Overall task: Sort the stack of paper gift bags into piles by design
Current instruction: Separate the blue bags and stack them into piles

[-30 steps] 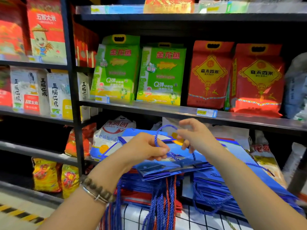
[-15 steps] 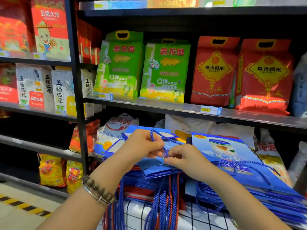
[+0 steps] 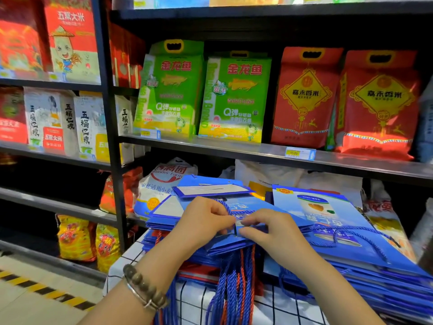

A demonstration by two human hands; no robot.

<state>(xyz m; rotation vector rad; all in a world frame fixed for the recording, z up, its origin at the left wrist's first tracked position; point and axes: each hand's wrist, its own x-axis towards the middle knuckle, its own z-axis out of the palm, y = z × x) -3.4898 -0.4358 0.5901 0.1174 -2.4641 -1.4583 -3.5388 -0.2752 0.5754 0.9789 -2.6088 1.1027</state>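
Shop: price-tagged shelves [image 3: 257, 153] of rice bags [image 3: 234, 99]

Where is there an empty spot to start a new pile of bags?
Only the checked cloth at the near left corner, beside the middle stack, shows bare. The right pile fills the right side, and dangling cords cover the front. Both hands crowd the middle.

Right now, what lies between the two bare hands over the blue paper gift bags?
Head view: left hand and right hand pinch the blue cord handle of the top bag; fingertips nearly meet.

Black metal store shelving [image 3: 110, 127], shelves stocked with rice bags [image 3: 234, 99], pale floor [image 3: 28, 301] with yellow-black hazard stripe [image 3: 42, 288]
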